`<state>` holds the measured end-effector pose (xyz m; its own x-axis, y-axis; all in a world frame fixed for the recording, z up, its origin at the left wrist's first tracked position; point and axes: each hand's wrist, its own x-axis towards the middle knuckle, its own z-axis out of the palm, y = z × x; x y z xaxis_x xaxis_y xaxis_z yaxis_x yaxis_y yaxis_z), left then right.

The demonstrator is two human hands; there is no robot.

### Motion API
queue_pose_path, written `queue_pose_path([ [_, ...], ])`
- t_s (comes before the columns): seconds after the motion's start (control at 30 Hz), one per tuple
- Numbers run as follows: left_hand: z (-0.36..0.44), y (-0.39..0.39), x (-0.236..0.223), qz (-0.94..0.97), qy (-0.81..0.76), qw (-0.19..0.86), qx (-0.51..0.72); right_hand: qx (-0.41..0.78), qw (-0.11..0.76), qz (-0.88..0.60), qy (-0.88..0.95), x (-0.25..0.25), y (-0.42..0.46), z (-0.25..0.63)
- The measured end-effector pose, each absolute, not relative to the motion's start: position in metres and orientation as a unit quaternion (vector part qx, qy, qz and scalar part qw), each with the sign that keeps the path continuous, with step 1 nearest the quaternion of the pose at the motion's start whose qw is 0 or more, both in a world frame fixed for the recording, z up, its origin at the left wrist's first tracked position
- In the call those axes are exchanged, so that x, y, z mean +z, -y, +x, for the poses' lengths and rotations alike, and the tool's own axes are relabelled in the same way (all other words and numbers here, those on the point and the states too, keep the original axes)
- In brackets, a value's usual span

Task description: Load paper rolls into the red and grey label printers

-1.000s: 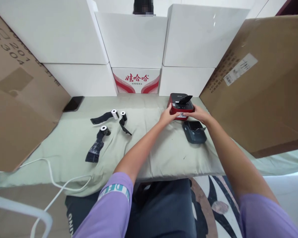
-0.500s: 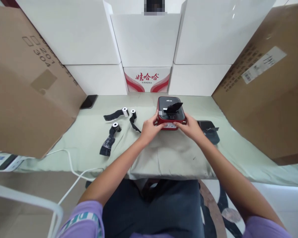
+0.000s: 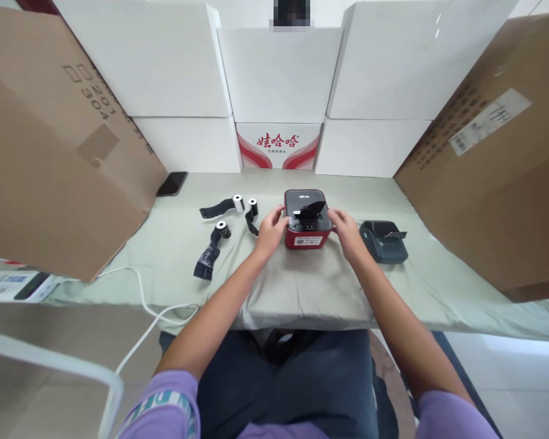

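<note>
A red and black label printer (image 3: 307, 222) sits upright on the cloth-covered table, a black strip of paper sticking out of its top slot. My left hand (image 3: 272, 233) is at its left side, fingers loosely stretched, thumb at the front corner. On the opposite side my right hand (image 3: 346, 233) rests with loosely bent fingers close against the casing. Neither hand wraps the printer; whether the fingertips still touch it is hard to tell. Right of my right hand lies a smaller dark printer (image 3: 384, 242) with a paper strip on top.
Several partly unrolled rolls lie to the left, including a white-cored black roll (image 3: 222, 229). A phone (image 3: 172, 183) lies farther back. White boxes (image 3: 279, 76) line the back; a left carton (image 3: 73, 183) and a right carton (image 3: 480, 195) flank the table. A white cable (image 3: 141, 299) hangs over the front edge.
The red and black printer has come nearer to me and its front face shows more. My thumbs have left its front edge, and both hands have loosened to its sides. The view shifted slightly.
</note>
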<state>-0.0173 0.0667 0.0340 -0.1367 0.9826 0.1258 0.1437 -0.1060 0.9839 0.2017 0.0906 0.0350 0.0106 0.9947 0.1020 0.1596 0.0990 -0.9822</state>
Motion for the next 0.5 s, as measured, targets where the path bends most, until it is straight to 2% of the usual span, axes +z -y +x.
queue_pose_path([
  [0.23, -0.008, -0.087, 0.03, 0.484, -0.465, 0.484, 0.562, 0.464, 0.59, -0.526, 0.399, 0.007, -0.156, 0.179],
  [0.37, -0.011, -0.083, 0.025, 0.463, -0.448, 0.514, 0.566, 0.423, 0.61, -0.517, 0.426, -0.002, -0.151, 0.172],
  [0.5, -0.013, -0.083, 0.024, 0.481, -0.428, 0.524, 0.557, 0.384, 0.595, -0.524, 0.474, -0.006, -0.148, 0.176],
])
